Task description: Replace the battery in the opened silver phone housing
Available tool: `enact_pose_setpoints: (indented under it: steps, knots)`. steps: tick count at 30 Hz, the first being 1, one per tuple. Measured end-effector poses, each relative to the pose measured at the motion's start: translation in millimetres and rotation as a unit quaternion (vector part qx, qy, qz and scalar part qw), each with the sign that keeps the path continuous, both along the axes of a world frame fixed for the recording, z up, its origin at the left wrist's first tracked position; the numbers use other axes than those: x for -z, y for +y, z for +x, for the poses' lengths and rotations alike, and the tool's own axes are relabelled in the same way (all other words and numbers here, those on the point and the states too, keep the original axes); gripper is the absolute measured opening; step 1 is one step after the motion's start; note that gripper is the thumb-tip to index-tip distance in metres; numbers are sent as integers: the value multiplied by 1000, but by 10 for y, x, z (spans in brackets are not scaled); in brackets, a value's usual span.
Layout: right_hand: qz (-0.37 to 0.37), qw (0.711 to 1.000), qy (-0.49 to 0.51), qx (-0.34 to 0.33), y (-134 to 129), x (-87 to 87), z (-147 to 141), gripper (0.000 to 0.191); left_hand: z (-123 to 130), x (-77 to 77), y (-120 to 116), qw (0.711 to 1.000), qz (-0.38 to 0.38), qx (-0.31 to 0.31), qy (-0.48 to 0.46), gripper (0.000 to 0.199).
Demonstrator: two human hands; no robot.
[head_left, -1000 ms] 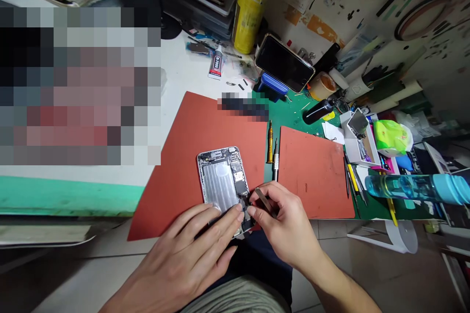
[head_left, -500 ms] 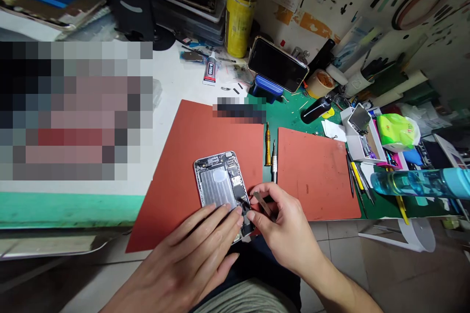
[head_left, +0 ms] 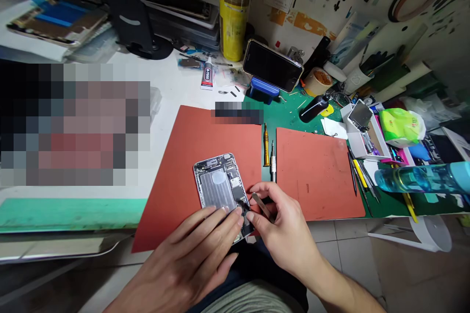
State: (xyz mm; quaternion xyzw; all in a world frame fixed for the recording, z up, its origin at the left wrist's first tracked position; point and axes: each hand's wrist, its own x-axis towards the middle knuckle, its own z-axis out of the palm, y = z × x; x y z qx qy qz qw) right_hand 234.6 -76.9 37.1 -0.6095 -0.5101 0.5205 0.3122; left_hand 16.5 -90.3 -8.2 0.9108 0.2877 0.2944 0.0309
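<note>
Right now the left hand (head_left: 194,249) is lying flat, fingers spread, across the lower part of an opened phone (head_left: 220,183), pressing nothing into its palm. Beside it, the right hand (head_left: 281,217) is pinching a thin metal tool (head_left: 262,206) between thumb and fingers at the phone's lower right edge. The phone is resting on a red mat (head_left: 167,181), its silvery inner plate and dark circuitry showing. Just beyond the right hand, a gold screwdriver (head_left: 266,144) and a silver screwdriver (head_left: 273,161) are lying side by side, between that mat and a second red mat (head_left: 319,176).
</note>
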Motion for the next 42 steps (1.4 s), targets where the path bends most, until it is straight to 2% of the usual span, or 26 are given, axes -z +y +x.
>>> enact_pose_setpoints:
  steps: [3,10,13,18,21,25,28,32,38,42]
  knots:
    - [6,1000,-1,0,-5,1,-4,36,0,-26,19,1000,-5,3,-5,35]
    - [13,1000,-12,2,-3,-1,-11,32,-7,51,-19,999,-28,-6,-19,43]
    - [10,1000,-12,9,-21,-3,-18,31,-4,30,-3,999,-26,-3,-21,40]
    - [37,999,-4,26,-146,-128,120,18,0,-40,48,1000,-24,6,-18,35]
    - [77,994,-71,44,-244,-274,335,11,-3,-40,54,1000,-27,5,-11,37]
    - [141,965,-216,36,-295,-380,626,21,-5,-26,51,1000,-22,-5,5,35]
    - [180,932,-312,34,-251,-312,750,24,7,-33,49,1000,-21,-16,7,35]
    - [219,895,-388,22,-101,-109,791,29,27,-30,37,999,-22,-26,4,37]
    - [233,848,-473,46,175,84,645,30,-45,82,50,1000,-18,-21,-4,41]
    - [222,833,-503,56,313,165,488,29,-117,178,133,1000,26,13,12,45]
